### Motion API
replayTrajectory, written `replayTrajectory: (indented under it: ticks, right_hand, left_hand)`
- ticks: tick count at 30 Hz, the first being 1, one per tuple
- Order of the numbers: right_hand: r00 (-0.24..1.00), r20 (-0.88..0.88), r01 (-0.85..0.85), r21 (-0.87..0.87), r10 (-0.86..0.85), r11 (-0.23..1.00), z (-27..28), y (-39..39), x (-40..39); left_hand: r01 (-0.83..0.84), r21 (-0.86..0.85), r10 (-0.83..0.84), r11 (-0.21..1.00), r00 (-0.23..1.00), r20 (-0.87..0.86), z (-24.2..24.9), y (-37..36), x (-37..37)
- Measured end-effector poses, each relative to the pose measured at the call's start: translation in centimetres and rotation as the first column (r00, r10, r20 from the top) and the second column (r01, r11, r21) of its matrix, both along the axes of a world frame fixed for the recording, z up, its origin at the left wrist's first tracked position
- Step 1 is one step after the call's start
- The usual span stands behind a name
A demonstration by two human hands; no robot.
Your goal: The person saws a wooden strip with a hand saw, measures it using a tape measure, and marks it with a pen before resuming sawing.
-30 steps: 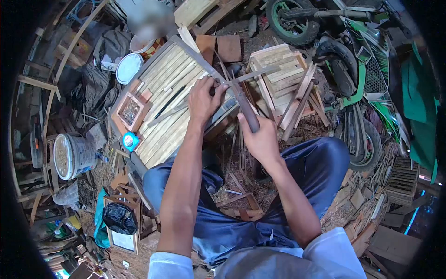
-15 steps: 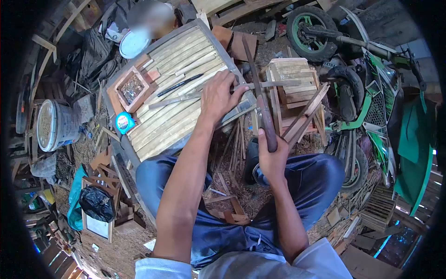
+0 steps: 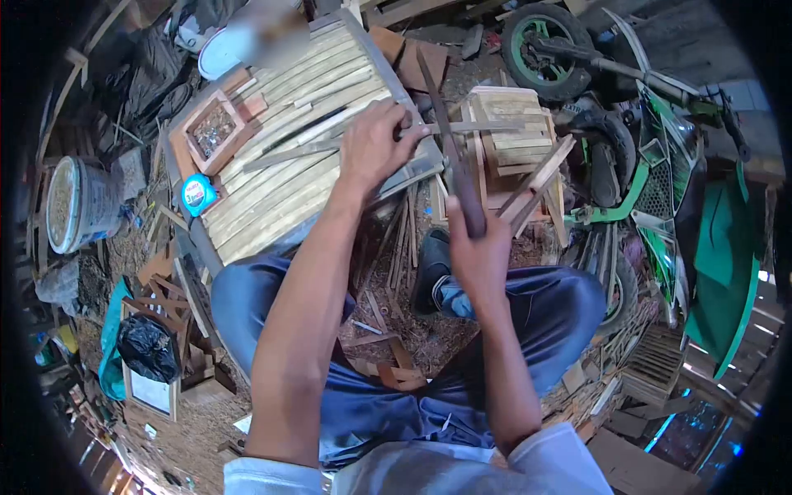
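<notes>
My left hand [image 3: 370, 147] grips a thin grey wooden strip [image 3: 290, 155] over the slatted wooden panel [image 3: 272, 202], near its right edge. The strip's far end sticks out past the panel. In my right hand [image 3: 480, 252], closed around its brown handle, is a machete [image 3: 441, 103] with a long dark blade. The blade points up and away, crossing the strip just right of my left thumb. A black pen [image 3: 289, 142] lies on the slats, partly behind the strip.
On the panel are a wooden box [image 3: 216, 132] of small bits and a blue tape measure [image 3: 198, 195]. Right of it stands a small slatted stack [image 3: 516, 124]. A green motorbike [image 3: 652, 165] is at the right, a white bucket [image 3: 82, 206] at the left.
The whole view has shifted, so most things sit further left and higher. My left hand stays on the strip, and the machete still crosses it in my right hand.
</notes>
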State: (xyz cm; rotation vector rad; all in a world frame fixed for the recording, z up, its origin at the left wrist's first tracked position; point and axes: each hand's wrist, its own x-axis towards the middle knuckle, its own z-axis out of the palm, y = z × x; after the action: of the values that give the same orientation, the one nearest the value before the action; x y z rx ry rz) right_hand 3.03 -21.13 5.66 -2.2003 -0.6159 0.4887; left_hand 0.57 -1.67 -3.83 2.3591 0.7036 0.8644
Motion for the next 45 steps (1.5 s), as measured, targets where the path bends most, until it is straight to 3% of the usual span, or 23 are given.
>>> replayTrajectory:
  ticks: [3,6,12,15,20,22,25,26,28,31,35,38,40,45]
  right_hand:
    - [0.999,-0.031,-0.046,-0.058,0.044,0.997,0.6,-3.8,-1.2]
    - [0.991,-0.123,0.059,-0.002,-0.058,0.998,2.1,-9.1,-4.8]
    - [1.000,0.000,-0.018,0.102,0.018,0.995,-0.8,-0.6,-0.4]
    - [0.999,-0.037,0.042,0.048,-0.040,0.998,-0.7,-1.1,0.1]
    - [0.977,-0.200,0.078,-0.015,-0.079,0.997,2.1,-11.3,-5.8]
    - [0.979,-0.187,0.090,0.033,-0.083,0.995,1.2,-8.7,-4.7]
    - [0.999,-0.034,0.020,0.030,-0.019,0.999,-1.5,-0.1,0.1]
    - [0.993,-0.112,0.049,0.007,-0.047,0.999,-2.1,1.8,1.2]
    - [0.999,-0.045,-0.022,0.035,0.023,0.999,-1.3,1.3,1.0]
    - [1.000,-0.016,0.001,-0.031,-0.001,1.000,1.4,-5.7,-3.0]
    - [0.986,-0.146,0.076,-0.032,-0.079,0.997,2.0,-9.2,-5.0]
    - [0.999,-0.033,-0.018,-0.041,0.017,0.999,1.9,-4.5,-4.6]
    - [0.979,0.152,-0.145,0.061,0.135,0.987,2.0,-3.8,-5.2]
    - [0.983,-0.185,-0.012,-0.001,0.012,1.000,3.8,-9.6,-4.1]
  left_hand:
    - [-0.001,-0.028,0.000,1.000,1.000,-0.006,0.7,0.6,-0.1]
    - [0.009,-0.020,-0.010,1.000,1.000,-0.021,0.5,0.8,-0.2]
    - [-0.017,-0.034,0.015,0.999,0.998,-0.063,0.6,0.7,0.0]
    - [-0.003,-0.074,-0.005,0.997,0.995,-0.103,1.1,0.3,0.0]
    - [-0.022,-0.053,0.019,0.998,0.998,-0.052,0.9,0.4,-0.1]
    - [-0.037,-0.058,0.034,0.998,0.998,-0.048,0.4,0.3,-0.2]
    - [-0.029,-0.045,0.026,0.999,0.997,-0.069,0.6,0.3,0.2]
    - [-0.031,-0.042,0.027,0.999,0.996,-0.084,0.8,0.4,0.2]
    - [-0.006,-0.032,0.004,0.999,0.998,-0.060,1.2,0.5,0.4]
    - [0.006,-0.039,-0.008,0.999,0.999,-0.049,1.0,0.5,0.2]
    - [-0.023,-0.059,0.018,0.998,0.997,-0.072,0.8,0.6,0.2]
    - [-0.074,-0.011,0.072,0.997,0.993,-0.096,0.6,0.5,0.5]
    - [-0.027,-0.038,0.025,0.999,0.998,-0.060,0.7,0.4,0.3]
    - [-0.061,-0.032,0.057,0.998,0.991,-0.117,1.5,0.1,0.2]
